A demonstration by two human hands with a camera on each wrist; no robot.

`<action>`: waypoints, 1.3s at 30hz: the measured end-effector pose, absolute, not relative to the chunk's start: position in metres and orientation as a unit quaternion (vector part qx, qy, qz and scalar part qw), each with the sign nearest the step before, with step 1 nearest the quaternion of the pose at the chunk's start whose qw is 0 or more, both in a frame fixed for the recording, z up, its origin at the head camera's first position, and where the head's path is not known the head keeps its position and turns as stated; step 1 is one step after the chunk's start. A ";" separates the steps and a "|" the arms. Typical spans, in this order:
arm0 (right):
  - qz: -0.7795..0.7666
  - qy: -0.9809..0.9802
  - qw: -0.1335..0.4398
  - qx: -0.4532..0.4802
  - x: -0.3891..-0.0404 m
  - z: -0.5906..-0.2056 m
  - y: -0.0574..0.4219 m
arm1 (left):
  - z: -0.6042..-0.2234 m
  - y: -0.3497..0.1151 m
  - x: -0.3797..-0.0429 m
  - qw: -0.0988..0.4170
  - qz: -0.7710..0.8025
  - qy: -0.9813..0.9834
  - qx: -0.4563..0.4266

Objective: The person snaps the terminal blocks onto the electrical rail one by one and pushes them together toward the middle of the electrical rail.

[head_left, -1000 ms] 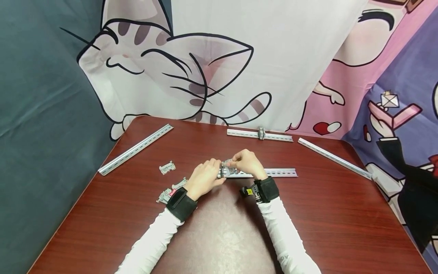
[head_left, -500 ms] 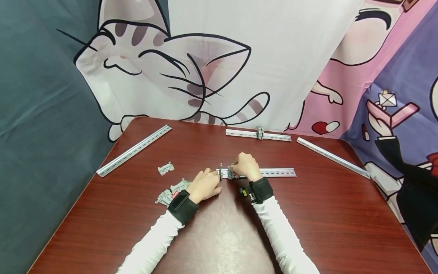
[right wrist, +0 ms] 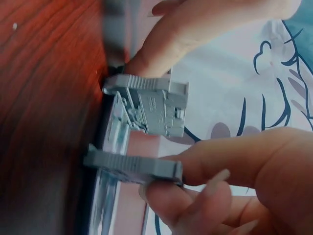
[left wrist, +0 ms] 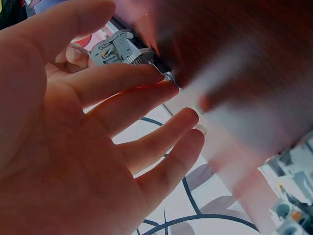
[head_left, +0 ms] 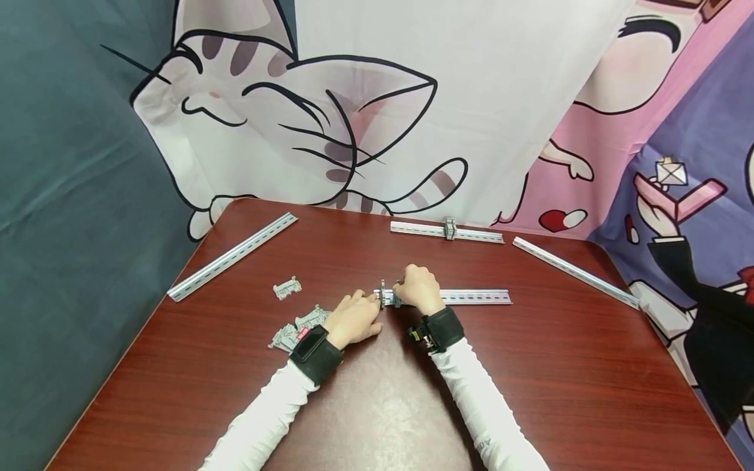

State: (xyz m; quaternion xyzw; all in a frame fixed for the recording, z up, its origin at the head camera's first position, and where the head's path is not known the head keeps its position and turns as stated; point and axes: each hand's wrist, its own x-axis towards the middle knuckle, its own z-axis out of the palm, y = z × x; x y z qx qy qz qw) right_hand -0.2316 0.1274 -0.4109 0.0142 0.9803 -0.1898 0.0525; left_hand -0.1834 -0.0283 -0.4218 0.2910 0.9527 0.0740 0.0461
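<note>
A slotted metal DIN rail (head_left: 477,297) lies crosswise before me. Near its left end a grey terminal block (right wrist: 151,105) stands upright on it. My right hand (head_left: 420,289) pinches a second grey terminal block (right wrist: 132,166) between thumb and fingers, just right of the first. Its foot is at the rail; whether it is latched cannot be told. My left hand (head_left: 351,320) has its fingers extended, and the fingertips (left wrist: 168,88) touch the rail's left end. Beside the left wrist lie several loose terminal blocks (head_left: 309,319), partly covered by the hand.
A single terminal block (head_left: 287,288) lies farther left. Another rail (head_left: 235,255) slants along the left side, and one more rail (head_left: 577,271) slants at the right. At the back edge a short rail (head_left: 415,228) carries a small group of blocks (head_left: 450,229).
My left hand has drawn back from the standing block to the rail's end. My right hand has turned its block edge-on and moved it slightly left along the rail.
</note>
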 end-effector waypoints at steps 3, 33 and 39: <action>-0.199 0.979 0.049 0.011 -0.232 -0.413 0.127 | -0.422 -0.028 -0.183 0.047 0.075 0.952 0.294; -0.104 0.989 0.101 -0.006 -0.231 -0.425 0.117 | -0.426 -0.027 -0.184 0.063 0.084 0.953 0.285; -0.104 0.990 0.095 -0.004 -0.232 -0.423 0.118 | -0.421 -0.034 -0.190 0.058 0.106 0.947 0.299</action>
